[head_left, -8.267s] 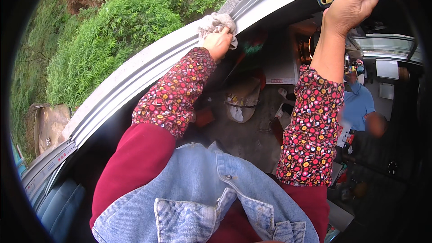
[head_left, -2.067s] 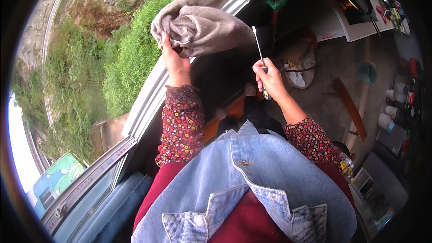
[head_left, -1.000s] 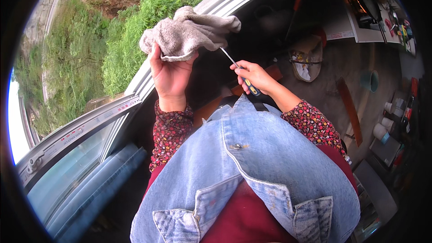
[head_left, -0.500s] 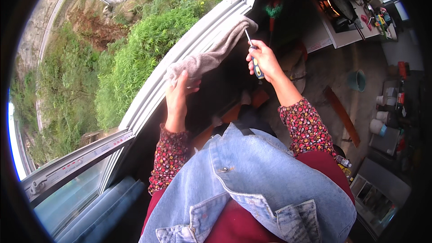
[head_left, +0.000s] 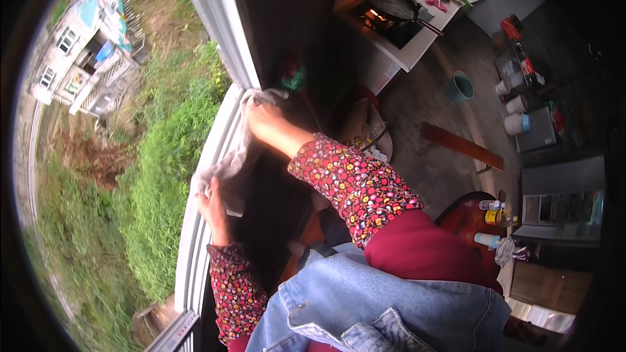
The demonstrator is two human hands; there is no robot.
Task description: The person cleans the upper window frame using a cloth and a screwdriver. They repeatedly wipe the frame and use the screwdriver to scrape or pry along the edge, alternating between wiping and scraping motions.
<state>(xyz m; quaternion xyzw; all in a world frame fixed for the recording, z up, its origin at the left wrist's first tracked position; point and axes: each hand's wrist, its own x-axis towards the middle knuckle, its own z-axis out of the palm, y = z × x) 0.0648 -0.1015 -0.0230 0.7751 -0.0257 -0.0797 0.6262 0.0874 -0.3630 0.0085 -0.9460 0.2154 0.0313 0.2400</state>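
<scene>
A greyish-pink cloth (head_left: 233, 154) lies stretched along the white window frame (head_left: 201, 161). My left hand (head_left: 214, 207) is closed on its near end. At the far end, by the corner of the frame, my right hand (head_left: 266, 121) is closed and pressed against the bunched cloth. The screwdriver seen in that hand half a second ago is now hidden behind the hand and cloth. Its fingertips are also out of sight.
Beyond the frame are green bushes (head_left: 163, 189) and a white house (head_left: 88, 45). Inside, a pan (head_left: 390, 3) sits over a lit stove, near a bucket (head_left: 460, 87) and a wooden plank (head_left: 460, 145). Bottles (head_left: 499, 217) stand on a dark red round table (head_left: 456, 218).
My right hand has reached forward and left, to the cloth's far end at the frame corner, and the screwdriver has gone from sight. The view has swung right; my left hand stays on the cloth.
</scene>
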